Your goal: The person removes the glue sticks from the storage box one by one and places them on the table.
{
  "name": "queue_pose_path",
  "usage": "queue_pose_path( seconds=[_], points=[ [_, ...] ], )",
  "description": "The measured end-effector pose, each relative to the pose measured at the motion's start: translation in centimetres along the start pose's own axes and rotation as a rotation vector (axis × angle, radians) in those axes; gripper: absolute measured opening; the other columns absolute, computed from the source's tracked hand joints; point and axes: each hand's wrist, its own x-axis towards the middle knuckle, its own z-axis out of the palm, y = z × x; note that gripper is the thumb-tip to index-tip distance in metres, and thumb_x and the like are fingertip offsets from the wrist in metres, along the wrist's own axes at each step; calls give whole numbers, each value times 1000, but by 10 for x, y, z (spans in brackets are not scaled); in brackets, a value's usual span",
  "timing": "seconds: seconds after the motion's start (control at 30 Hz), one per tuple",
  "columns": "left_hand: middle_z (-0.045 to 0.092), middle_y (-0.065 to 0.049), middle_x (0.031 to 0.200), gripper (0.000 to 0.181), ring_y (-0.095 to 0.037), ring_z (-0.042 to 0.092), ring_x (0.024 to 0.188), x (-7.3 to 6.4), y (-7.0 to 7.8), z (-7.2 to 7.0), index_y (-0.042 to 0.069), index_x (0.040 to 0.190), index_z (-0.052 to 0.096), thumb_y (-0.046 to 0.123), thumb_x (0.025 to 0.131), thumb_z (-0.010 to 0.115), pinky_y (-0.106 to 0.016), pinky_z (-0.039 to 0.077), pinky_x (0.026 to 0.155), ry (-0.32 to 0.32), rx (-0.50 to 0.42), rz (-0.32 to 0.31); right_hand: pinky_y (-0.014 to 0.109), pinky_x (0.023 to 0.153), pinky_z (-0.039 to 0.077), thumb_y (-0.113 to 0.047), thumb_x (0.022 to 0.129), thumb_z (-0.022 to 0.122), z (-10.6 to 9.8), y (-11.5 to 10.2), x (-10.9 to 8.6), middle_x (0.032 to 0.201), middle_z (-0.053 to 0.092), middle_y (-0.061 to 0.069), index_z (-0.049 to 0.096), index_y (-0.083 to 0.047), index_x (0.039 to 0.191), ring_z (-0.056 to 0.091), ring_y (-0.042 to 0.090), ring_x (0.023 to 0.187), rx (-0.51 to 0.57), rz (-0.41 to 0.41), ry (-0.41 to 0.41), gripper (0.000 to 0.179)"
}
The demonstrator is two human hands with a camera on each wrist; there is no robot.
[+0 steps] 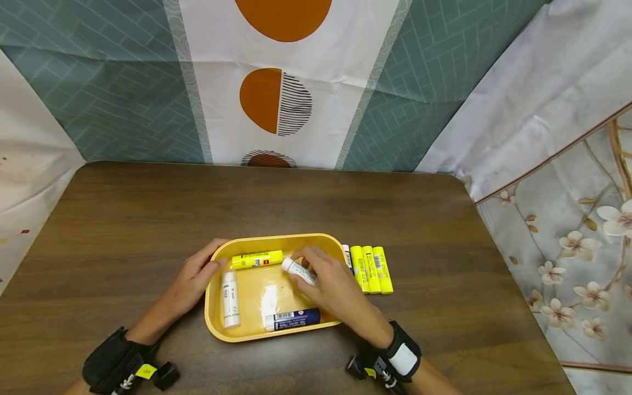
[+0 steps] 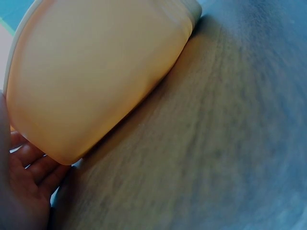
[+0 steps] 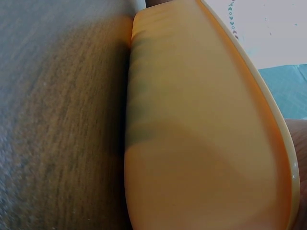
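In the head view a yellow tray [image 1: 213, 321] stands on the brown table. My left hand [image 1: 193, 277] grips its far left corner, thumb at the rim and fingers round the outer wall. The left wrist view shows that hand's fingers [image 2: 41, 167] against the tray wall [image 2: 100, 72]. Over the tray's right half, my right hand [image 1: 333, 280] pinches a white glue stick [image 1: 298, 271], tilted with its cap to the left. Inside the tray lie a yellow glue stick [image 1: 257, 259] along the far side, another white glue stick [image 1: 230, 299] at the left and a navy glue stick [image 1: 292, 319] near the front.
Right of the tray, three yellow glue sticks [image 1: 371, 269] lie side by side, with a partly hidden white-capped stick [image 1: 348, 257] between them and the tray. The wooden table [image 1: 148, 214] ends at a patterned cloth [image 1: 316, 140] behind. Both wrists wear black camera straps.
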Motion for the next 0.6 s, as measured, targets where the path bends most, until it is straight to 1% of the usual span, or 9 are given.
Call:
queue_pose_path(
  seconds=[0.23,0.37,0.6],
  points=[
    [62,-12,124,34,-16,60,102,-1,-2,-1,8,136,56,2,106,43,-21,51,84,7,-4,-2,23,66,48,-36,93,74,1,0,1,99,57,-9,62,-24,120,54,9,81,-8,-3,-8,32],
    [61,-11,124,34,-16,60,102,-2,-2,0,9,137,56,2,106,43,-20,51,85,1,4,-3,23,66,48,-37,92,75,1,0,0,99,57,-9,62,-25,120,53,9,81,-11,8,-21,33],
    [62,-9,123,34,-16,60,101,1,-1,1,10,136,57,2,106,43,-20,50,85,4,15,-7,23,68,49,-37,92,75,0,2,-1,100,58,-9,62,-24,121,54,10,81,-17,18,-28,34]
  ],
)
